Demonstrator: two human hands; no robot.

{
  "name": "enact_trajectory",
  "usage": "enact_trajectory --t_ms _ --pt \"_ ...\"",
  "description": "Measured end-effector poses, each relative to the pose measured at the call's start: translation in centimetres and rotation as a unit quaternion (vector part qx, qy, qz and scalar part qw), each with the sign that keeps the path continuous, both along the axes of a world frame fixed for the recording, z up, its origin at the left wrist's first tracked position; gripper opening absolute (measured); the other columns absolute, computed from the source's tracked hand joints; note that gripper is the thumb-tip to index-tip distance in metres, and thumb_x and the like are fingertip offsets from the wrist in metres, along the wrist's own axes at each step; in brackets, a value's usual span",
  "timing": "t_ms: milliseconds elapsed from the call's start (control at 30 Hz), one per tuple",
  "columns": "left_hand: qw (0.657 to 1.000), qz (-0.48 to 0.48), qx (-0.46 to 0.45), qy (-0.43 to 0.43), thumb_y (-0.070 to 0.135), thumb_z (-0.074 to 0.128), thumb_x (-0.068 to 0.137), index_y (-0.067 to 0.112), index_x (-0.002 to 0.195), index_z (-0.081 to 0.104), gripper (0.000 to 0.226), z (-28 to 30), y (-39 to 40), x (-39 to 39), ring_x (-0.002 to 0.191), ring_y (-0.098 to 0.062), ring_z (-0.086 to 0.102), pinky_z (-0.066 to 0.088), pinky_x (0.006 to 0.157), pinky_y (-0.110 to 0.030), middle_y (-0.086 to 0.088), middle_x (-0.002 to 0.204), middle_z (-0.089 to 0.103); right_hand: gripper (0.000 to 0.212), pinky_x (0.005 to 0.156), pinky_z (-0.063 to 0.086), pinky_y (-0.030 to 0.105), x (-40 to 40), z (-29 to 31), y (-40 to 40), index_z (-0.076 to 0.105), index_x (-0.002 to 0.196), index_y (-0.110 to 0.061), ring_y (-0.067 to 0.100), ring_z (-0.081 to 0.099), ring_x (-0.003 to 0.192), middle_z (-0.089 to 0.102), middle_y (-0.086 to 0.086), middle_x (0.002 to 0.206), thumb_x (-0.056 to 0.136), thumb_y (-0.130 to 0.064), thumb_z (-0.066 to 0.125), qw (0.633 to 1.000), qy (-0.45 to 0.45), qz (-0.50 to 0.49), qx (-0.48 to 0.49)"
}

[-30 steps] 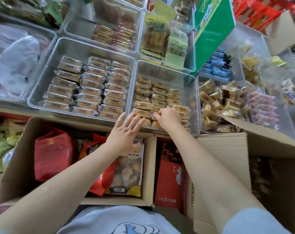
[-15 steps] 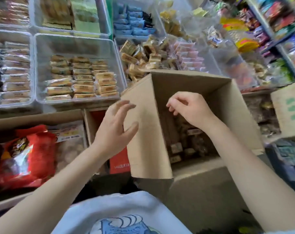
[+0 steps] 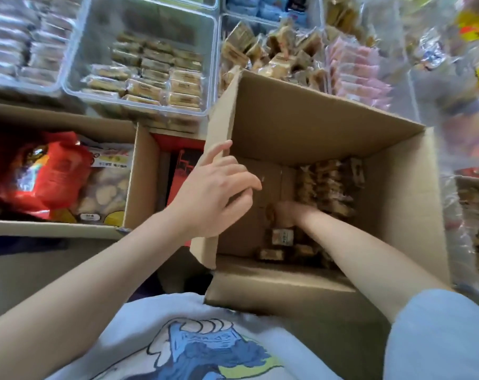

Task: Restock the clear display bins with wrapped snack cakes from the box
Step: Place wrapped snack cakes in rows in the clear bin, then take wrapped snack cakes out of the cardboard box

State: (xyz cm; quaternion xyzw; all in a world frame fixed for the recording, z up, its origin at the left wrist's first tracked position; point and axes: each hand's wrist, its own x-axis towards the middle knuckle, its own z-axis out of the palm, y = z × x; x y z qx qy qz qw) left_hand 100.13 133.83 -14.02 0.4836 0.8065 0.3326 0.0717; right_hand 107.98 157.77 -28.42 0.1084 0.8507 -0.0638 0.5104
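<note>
Deep in the box (image 3: 309, 127), light, crushable snack cakes (image 3: 326, 187) are best pinched by their wrappers; the right hand (image 3: 287, 213) seems curled among them, grip unclear, while the left hand (image 3: 213, 193) stays spread open over the box's left wall.

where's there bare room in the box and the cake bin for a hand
In the box, bare floor shows on the left, between the left wall and the cake stacks; the right and near sides are crowded. In the clear bin, the far half is bare; the wrapped cakes fill the near half.
</note>
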Motion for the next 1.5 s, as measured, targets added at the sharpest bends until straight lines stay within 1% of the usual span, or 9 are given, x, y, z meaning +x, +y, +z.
enact_trajectory --t_ms 133,367,533,633,767,867,1133,1300,1500 --pt "1.0 0.013 0.008 -0.005 0.025 0.041 0.095 0.019 0.098 0.077 0.037 0.1 0.3 0.2 0.091 -0.008 0.062 0.017 0.125 -0.041 0.005 0.088 0.073 0.062 0.101 0.05 0.043 1.7 -6.3 2.0 0.038 0.15 -0.016 0.029 0.054 0.127 0.048 0.009 0.149 0.092 -0.017 0.061 0.995 -0.085 0.044 -0.004" --pt "0.999 0.029 0.018 0.0 0.024 0.04 0.094 0.018 0.097 0.077 0.038 -0.1 0.6 0.5 0.093 0.003 0.051 0.021 0.123 -0.046 0.005 0.089 0.071 0.038 0.096 0.052 0.038 3.1 -6.4 1.0 0.056 0.135 -0.007 0.025 0.062 0.109 0.06 0.013 0.133 0.099 -0.02 0.06 0.995 -0.092 0.01 -0.04" --pt "0.999 0.033 0.012 0.01 0.028 0.041 0.093 0.018 0.114 0.072 0.039 -0.3 0.5 0.4 0.121 -0.013 0.053 0.021 0.123 -0.042 0.0 0.121 0.066 0.034 0.08 0.049 0.028 -1.6 0.8 1.6 0.065 0.12 -0.013 0.022 0.065 0.102 0.069 0.007 0.116 0.09 -0.028 0.07 0.968 0.075 -0.178 -0.16" --pt "0.995 0.091 0.031 -0.005 0.034 0.045 0.091 0.02 0.135 0.056 0.047 -0.3 0.3 -0.6 0.143 -0.02 0.031 0.019 0.121 -0.038 -0.001 0.15 0.043 0.029 0.076 0.052 0.03 -4.1 7.4 2.2 0.063 0.118 -0.017 0.019 0.067 0.088 0.071 0.007 0.109 0.092 -0.028 0.067 0.872 0.146 -0.352 -0.306" --pt "0.976 0.186 0.096 -0.061 0.033 0.053 0.091 0.021 0.139 0.051 0.05 0.3 0.1 -2.7 0.141 -0.02 0.033 0.02 0.117 -0.029 -0.001 0.15 0.043 0.044 0.079 0.053 0.033 -4.8 15.0 1.4 0.051 0.138 -0.021 0.02 0.061 0.09 0.061 0.011 0.118 0.095 -0.024 0.056 0.622 0.175 -0.489 -0.585" --pt "0.971 0.206 0.103 -0.07 0.035 0.054 0.089 0.018 0.138 0.052 0.052 0.0 -1.0 -5.2 0.139 -0.02 0.035 0.025 0.116 -0.035 -0.002 0.147 0.047 0.045 0.078 0.055 0.036 -5.9 19.3 -0.9 0.049 0.139 -0.028 0.026 0.062 0.09 0.059 0.011 0.116 0.097 -0.012 0.049 0.564 0.205 -0.455 -0.657" --pt "0.972 0.197 -0.127 0.031 0.031 0.064 0.089 0.017 0.152 0.038 0.07 -5.6 -8.7 -16.8 0.153 -0.03 0.017 0.014 0.124 -0.045 -0.01 0.162 0.029 0.019 0.09 0.053 0.052 -14.3 22.4 -8.9 0.052 0.098 -0.014 0.036 0.067 0.104 0.065 0.025 0.109 0.09 -0.017 0.068 0.648 0.393 -0.417 -0.502" --pt "0.945 0.187 -0.265 0.051 0.051 0.05 0.093 0.016 0.161 0.012 0.085 -8.9 -14.2 -23.6 0.156 -0.027 -0.004 -0.002 0.125 -0.045 -0.008 0.169 0.007 0.02 0.07 0.052 0.032 -21.7 21.0 -13.4 0.059 0.09 -0.018 0.009 0.061 0.072 0.063 -0.001 0.081 0.086 -0.026 0.077 0.757 0.507 -0.3 -0.282" --pt "0.936 0.096 -0.329 0.079 0.055 0.051 0.09 0.024 0.16 -0.014 0.1 -12.0 -18.6 -26.8 0.148 -0.02 -0.032 -0.023 0.118 -0.041 0.001 0.166 -0.019 0.04 0.083 0.05 0.033 -30.0 15.8 -17.3 0.051 0.125 -0.027 0.02 0.063 0.096 0.068 0.0 0.112 0.091 -0.023 0.071 0.807 0.546 -0.189 -0.121"
